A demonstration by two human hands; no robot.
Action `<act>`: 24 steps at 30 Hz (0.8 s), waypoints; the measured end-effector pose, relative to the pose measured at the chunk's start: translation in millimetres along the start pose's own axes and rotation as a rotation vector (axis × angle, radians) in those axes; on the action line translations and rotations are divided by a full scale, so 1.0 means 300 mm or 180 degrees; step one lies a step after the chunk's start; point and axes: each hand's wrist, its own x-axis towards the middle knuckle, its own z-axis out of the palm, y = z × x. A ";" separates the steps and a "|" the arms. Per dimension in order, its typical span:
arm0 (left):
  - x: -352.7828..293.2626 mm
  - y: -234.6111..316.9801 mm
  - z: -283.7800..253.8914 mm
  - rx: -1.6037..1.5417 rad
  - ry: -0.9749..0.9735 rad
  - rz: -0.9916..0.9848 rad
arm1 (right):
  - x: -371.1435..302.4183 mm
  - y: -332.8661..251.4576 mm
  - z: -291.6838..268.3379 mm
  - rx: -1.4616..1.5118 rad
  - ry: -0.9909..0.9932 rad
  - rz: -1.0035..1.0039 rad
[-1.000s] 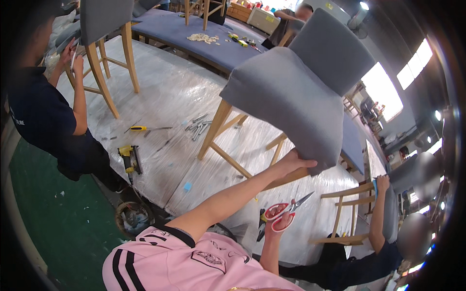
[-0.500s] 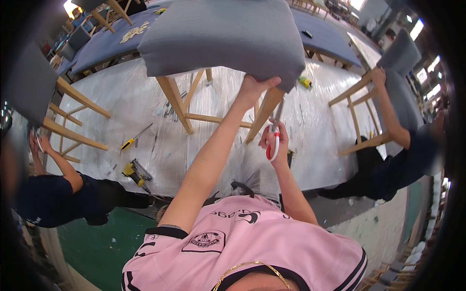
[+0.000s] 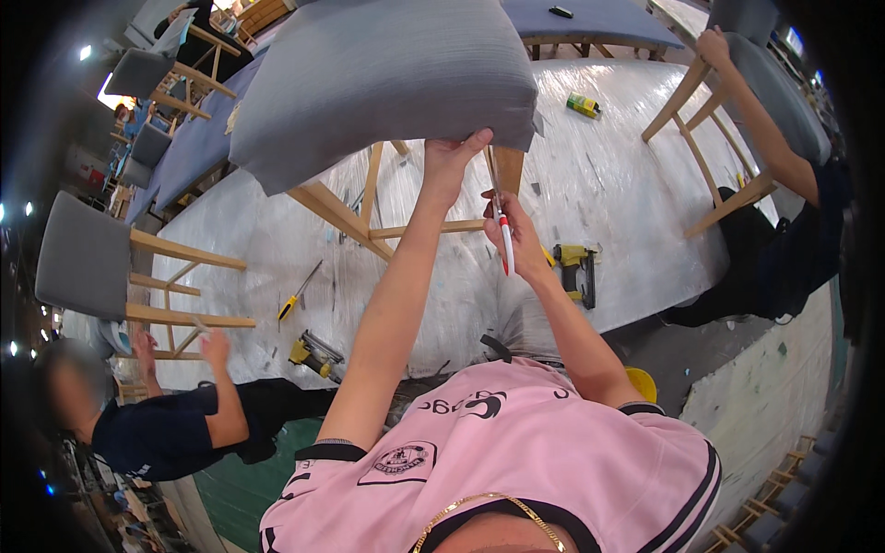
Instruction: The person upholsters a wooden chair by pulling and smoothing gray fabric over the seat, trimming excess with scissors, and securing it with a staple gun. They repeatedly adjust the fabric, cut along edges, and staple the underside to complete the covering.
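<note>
A grey upholstered chair seat (image 3: 387, 83) fills the upper middle, on pale wooden legs (image 3: 336, 219). My left hand (image 3: 449, 170) is closed on the lower edge of its fabric, with the thumb pointing right along the edge. My right hand (image 3: 518, 235) grips a pair of scissors (image 3: 506, 244) with red and white handles. The scissors stand nearly upright and edge-on, with the blades rising beside a leg just under the seat's right corner. Whether the blades touch the fabric I cannot tell.
Plastic film covers the work table (image 3: 636, 184). On it lie two yellow-black staple guns (image 3: 313, 353), a yellow-handled screwdriver-like tool (image 3: 300, 290) and a green-yellow can-like item (image 3: 584, 106). Co-workers stand left (image 3: 175, 415) and right (image 3: 811, 240), each at a grey chair.
The view has turned, bringing the second staple gun into sight. My right hand has raised the scissors toward the seat's corner and turned them edge-on. My left hand still holds the fabric edge.
</note>
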 end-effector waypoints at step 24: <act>-0.039 0.028 0.014 0.0659 0.0236 -0.0147 | 0.097 0.005 0.010 -0.0015 0.0603 -0.0496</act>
